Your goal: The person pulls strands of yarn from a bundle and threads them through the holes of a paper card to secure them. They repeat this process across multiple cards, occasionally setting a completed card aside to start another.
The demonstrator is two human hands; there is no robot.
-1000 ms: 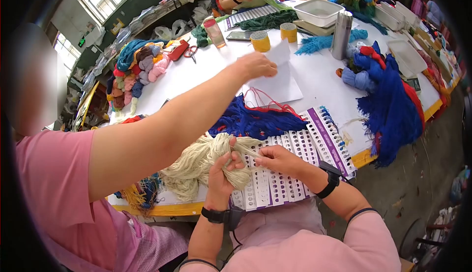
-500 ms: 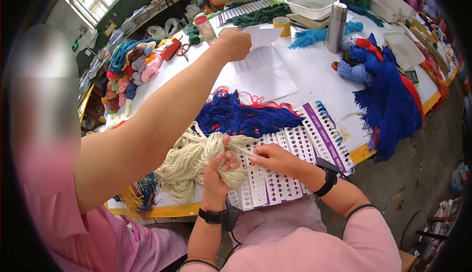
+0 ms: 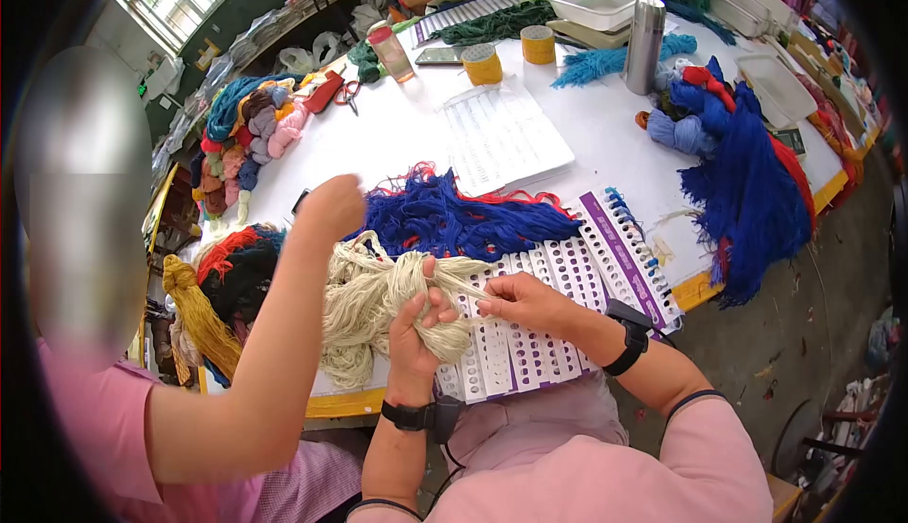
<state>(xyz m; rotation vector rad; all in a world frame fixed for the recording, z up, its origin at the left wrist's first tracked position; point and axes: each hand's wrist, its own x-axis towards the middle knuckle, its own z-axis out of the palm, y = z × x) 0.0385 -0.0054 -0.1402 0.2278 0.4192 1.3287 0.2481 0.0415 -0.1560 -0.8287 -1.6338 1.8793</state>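
A big loose bundle of cream thread (image 3: 355,320) lies at the table's near edge, in front of my body. My left hand (image 3: 414,339) is closed around a gathered part of it, palm up with the fingers curled over the strands. To its right, my right hand (image 3: 520,298) pinches a thin bunch of the same strands, pulled out sideways from the bundle. White and purple cards with rows of holes (image 3: 530,329) lie under my right hand. Just beyond the cream thread spreads a heap of dark blue thread (image 3: 454,220) with red strands along its back edge.
At my left, a co-worker's hand (image 3: 333,209) is over the table. Printed sheets (image 3: 506,135), tape rolls (image 3: 482,65), a steel flask (image 3: 645,48) and a white tray (image 3: 596,8) stand farther back. Blue thread (image 3: 747,192) hangs over the right edge. Another person sits opposite.
The co-worker's arm has drawn back leftward from over the sheets, and the paper it held is down. Another tape roll and a phone now show. My hands have hardly moved.
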